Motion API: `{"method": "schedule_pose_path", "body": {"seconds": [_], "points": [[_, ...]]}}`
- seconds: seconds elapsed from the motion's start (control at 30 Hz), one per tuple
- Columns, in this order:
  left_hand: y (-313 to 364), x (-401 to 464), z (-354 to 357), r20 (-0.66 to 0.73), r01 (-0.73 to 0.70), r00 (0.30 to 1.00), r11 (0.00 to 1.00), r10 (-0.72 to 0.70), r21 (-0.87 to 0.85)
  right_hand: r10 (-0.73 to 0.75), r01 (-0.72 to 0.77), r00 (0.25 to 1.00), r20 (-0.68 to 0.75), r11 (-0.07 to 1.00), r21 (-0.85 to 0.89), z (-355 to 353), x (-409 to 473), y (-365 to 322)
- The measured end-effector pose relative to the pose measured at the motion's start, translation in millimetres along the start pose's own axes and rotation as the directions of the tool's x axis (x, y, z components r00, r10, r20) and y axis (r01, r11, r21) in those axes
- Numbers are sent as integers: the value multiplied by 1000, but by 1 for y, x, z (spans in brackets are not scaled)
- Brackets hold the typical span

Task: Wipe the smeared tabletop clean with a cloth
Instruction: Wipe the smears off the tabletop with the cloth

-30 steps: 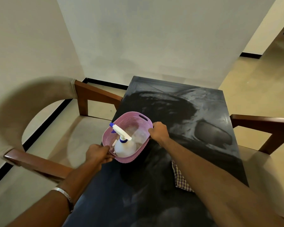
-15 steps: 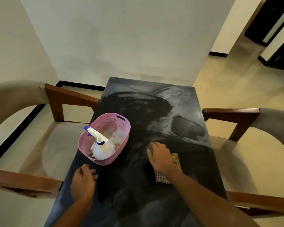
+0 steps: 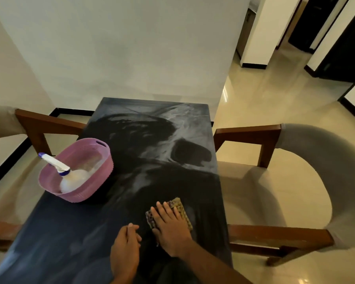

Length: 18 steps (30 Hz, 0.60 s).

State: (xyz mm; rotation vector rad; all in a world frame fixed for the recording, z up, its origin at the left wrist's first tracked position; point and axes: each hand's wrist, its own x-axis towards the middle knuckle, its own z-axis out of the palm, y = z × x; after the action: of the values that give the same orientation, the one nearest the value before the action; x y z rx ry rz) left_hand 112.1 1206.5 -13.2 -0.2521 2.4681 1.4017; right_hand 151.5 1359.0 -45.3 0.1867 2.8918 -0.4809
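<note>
Where right hand (image 3: pixel 170 228) presses flat: cloth (image 3: pixel 179 208) beneath fingers.

Tabletop (image 3: pixel 74 228): dark, smooth, matt surface overlaid with chalky grey-white smears, densest toward the far right. Cloth (image 3: pixel 179 206): woven fabric with a fine check pattern, lying flat under the right hand (image 3: pixel 170 228). Basket (image 3: pixel 103 173): pink moulded plastic with a ribbed, perforated wall. Spray bottle (image 3: pixel 70 179): translucent white plastic, with an opaque white and blue trigger head. Chairs (image 3: pixel 252 136): reddish-brown wooden frames with a low sheen, and backrests padded in matt beige-grey fabric. Floor (image 3: pixel 260 93): glossy, reflective cream tiles.
</note>
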Motion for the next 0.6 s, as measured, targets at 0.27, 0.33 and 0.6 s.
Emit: {"method": "schedule_pose_path", "body": {"seconds": [0.27, 0.33, 0.6], "points": [[9, -89, 71, -131, 136, 981, 988, -144, -68, -225, 225, 974, 26, 974, -11, -6, -67, 56], [11, -105, 78, -145, 144, 977, 985, -157, -97, -203, 203, 978, 47, 979, 0, -4, -79, 65], [14, -101, 77, -21, 136, 990, 987, -138, -82, -167, 172, 978, 121, 985, -26, -18, -63, 101]]}}
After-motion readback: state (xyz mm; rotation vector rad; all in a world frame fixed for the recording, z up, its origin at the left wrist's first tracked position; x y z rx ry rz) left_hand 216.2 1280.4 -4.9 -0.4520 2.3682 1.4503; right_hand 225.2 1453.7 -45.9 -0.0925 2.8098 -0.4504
